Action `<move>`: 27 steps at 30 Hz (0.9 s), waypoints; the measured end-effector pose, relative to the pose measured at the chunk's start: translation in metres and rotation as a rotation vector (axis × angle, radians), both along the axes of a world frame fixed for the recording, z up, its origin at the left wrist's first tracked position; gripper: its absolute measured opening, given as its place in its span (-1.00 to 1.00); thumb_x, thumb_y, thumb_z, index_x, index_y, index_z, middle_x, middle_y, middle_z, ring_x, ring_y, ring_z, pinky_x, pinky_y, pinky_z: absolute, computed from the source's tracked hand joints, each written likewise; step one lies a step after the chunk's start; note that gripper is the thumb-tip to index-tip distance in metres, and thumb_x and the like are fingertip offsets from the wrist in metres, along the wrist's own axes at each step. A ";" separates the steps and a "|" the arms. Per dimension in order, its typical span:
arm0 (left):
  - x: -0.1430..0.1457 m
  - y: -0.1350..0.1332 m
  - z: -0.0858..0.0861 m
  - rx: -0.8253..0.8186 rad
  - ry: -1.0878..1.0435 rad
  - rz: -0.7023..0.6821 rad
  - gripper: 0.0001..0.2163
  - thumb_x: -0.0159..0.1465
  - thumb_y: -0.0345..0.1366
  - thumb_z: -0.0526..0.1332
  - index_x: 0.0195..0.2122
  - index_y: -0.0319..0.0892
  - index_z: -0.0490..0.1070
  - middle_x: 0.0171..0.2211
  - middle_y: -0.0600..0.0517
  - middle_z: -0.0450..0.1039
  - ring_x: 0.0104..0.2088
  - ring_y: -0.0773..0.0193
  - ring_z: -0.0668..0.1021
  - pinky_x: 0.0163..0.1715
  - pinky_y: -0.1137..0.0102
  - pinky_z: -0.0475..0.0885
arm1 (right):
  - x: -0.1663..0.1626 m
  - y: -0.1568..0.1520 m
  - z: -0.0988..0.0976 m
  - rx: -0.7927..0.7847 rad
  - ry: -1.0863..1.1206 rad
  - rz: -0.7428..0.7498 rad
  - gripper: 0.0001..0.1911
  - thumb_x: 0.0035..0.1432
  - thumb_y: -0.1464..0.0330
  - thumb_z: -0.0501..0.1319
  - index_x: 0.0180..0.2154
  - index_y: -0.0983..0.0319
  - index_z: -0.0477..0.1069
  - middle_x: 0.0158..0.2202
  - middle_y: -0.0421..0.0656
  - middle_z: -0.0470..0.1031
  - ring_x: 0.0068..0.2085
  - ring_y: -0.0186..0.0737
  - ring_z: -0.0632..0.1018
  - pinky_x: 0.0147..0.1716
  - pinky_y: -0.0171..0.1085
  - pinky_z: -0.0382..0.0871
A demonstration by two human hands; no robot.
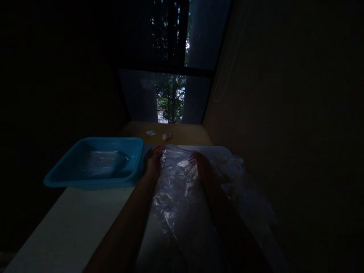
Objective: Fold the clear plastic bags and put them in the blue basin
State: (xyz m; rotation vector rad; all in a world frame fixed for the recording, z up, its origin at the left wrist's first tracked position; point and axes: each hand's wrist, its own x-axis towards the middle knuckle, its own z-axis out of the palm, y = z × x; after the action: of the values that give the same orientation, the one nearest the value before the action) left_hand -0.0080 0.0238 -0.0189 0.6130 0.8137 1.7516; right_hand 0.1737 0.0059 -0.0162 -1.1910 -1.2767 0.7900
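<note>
A clear plastic bag (176, 182), wrinkled and shiny, is stretched out in front of me over the white table (93, 220). My left hand (155, 161) grips its far left edge, fingers closed on the film. At the far right edge my right hand (199, 161) pinches the same bag. The near end of the bag fades into shadow between my forearms. Just left of my left hand stands a blue plastic basin (136, 159), with clear plastic film (102, 161) lying in it.
More crumpled clear plastic (236, 174) lies on the table's right side, by the wall (284, 132). Beyond the table, a wooden ledge (190, 134) below the window holds a small lidded bottle (167, 137) on its side and a small packet (150, 132). A cord loop (218, 99) hangs at right.
</note>
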 end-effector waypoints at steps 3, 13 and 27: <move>0.000 0.000 0.000 0.019 -0.012 -0.016 -0.74 -0.18 -0.40 0.27 -0.39 -0.21 0.39 -0.33 -0.02 0.51 -0.14 0.19 0.47 -0.07 0.32 0.25 | 0.000 0.000 0.002 -0.012 -0.002 0.003 -0.83 -0.11 0.29 0.10 -0.61 0.22 0.37 -0.50 -0.19 0.45 -0.39 -0.27 0.40 -0.27 -0.25 0.26; 0.001 -0.001 -0.001 0.048 -0.020 -0.041 -0.74 -0.15 -0.43 0.25 -0.37 -0.20 0.36 -0.27 -0.04 0.47 -0.16 0.21 0.47 -0.23 0.38 0.32 | -0.009 0.003 -0.002 -0.200 0.391 0.129 -0.83 -0.27 0.27 0.20 -0.64 0.25 0.31 -0.69 -0.30 0.27 -0.61 -0.43 0.27 -0.60 -0.38 0.13; 0.007 -0.009 -0.005 0.019 0.472 -0.124 -0.86 -0.11 -0.28 0.29 -0.49 -0.18 0.46 -0.46 0.04 0.45 -0.44 0.35 0.44 -0.41 0.46 0.30 | 0.000 0.003 0.003 -0.178 0.536 0.224 -0.78 -0.02 0.22 0.04 -0.39 0.15 0.37 -0.31 -0.16 0.46 -0.10 -0.17 0.39 -0.13 -0.17 0.27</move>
State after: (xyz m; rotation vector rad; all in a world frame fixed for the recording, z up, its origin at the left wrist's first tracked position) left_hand -0.0009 0.0144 -0.0244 1.0910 1.0545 1.5210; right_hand 0.1732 0.0087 -0.0133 -0.8922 -0.9110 1.3096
